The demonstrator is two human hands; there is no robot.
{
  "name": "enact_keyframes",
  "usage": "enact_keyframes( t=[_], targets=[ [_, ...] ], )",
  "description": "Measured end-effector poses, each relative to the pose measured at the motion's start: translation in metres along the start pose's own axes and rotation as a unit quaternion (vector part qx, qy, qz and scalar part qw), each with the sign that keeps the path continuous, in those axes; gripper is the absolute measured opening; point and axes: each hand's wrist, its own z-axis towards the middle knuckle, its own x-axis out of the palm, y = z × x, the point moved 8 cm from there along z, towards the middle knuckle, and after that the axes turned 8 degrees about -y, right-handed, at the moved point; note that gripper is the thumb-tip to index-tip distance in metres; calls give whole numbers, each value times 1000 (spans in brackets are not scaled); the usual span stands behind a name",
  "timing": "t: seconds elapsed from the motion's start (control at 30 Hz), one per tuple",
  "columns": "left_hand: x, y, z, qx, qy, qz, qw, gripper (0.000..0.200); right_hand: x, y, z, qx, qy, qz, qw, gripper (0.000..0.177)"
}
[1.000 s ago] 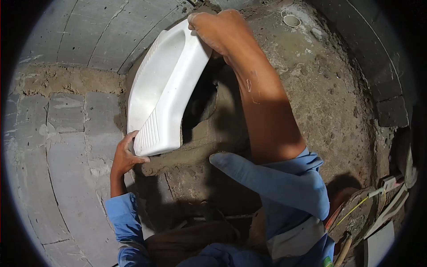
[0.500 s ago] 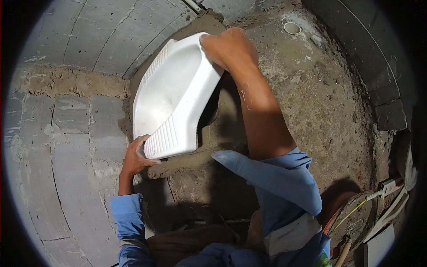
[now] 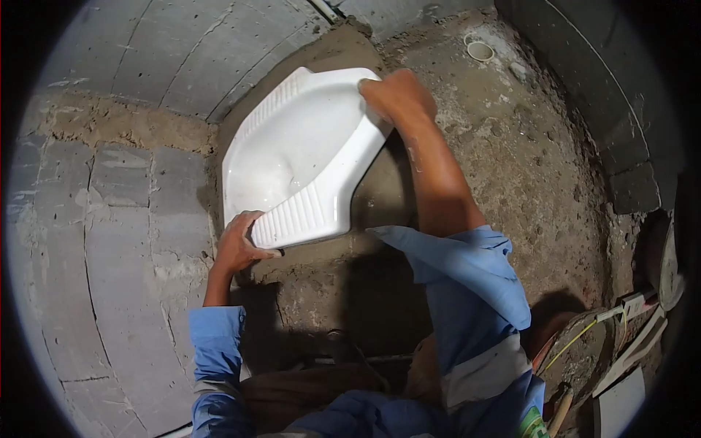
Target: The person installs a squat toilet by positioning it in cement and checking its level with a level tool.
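A white ceramic squat toilet pan (image 3: 321, 135) with ribbed footrests sits close over a bed of wet mortar (image 3: 394, 179), its right side tilted up with shadow beneath. My left hand (image 3: 242, 242) grips the near left corner, thumb on the ribbed footrest and fingers under the edge. At the far right end, my right hand (image 3: 403, 96) is closed round the rim, thumb on top. The mortar under the pan is mostly hidden by it.
Grey block walls (image 3: 117, 219) stand close on the left and behind. A pipe opening (image 3: 480, 51) lies in the rough floor at the back right. At lower right are a mortar-filled pan (image 3: 584, 358), a wooden handle (image 3: 562, 412) and pale boards.
Both hands have shifted the toilet pan to the right, and its near edge has moved away from me. The dark hole that showed beside it is now covered.
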Motion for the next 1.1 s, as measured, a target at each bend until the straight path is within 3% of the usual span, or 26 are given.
enact_keyframes(
  t=[0.37,0.6,0.67,0.73,0.8,0.9,0.97,1.0,1.1],
  targets=[
    [11,-2,4,16,24,36,999,89,13,-18,9,20,-23,-85,996,40],
    [8,1,8,39,20,33,998,88,13,-14,9,-29,-27,-124,991,43],
    [19,20,14,-11,95,-51,994,89,15,-12,12,-59,-36,-138,988,46],
    [13,30,29,-46,65,-114,990,83,14,-12,12,-53,-37,-171,983,49],
    [-6,43,57,-33,-75,-96,992,79,20,-22,24,-71,-58,-198,976,51],
    [-17,63,121,-21,-120,-46,991,86,14,-11,19,-92,-69,-239,964,56],
    [-19,81,169,0,-177,66,982,107,12,-2,15,-107,-64,-263,957,57],
    [-19,84,186,0,-182,55,982,107,14,1,15,-111,-61,-296,947,57],
    [0,93,233,25,-138,82,987,137,14,12,14,-123,-50,-366,921,56]
  ],
)
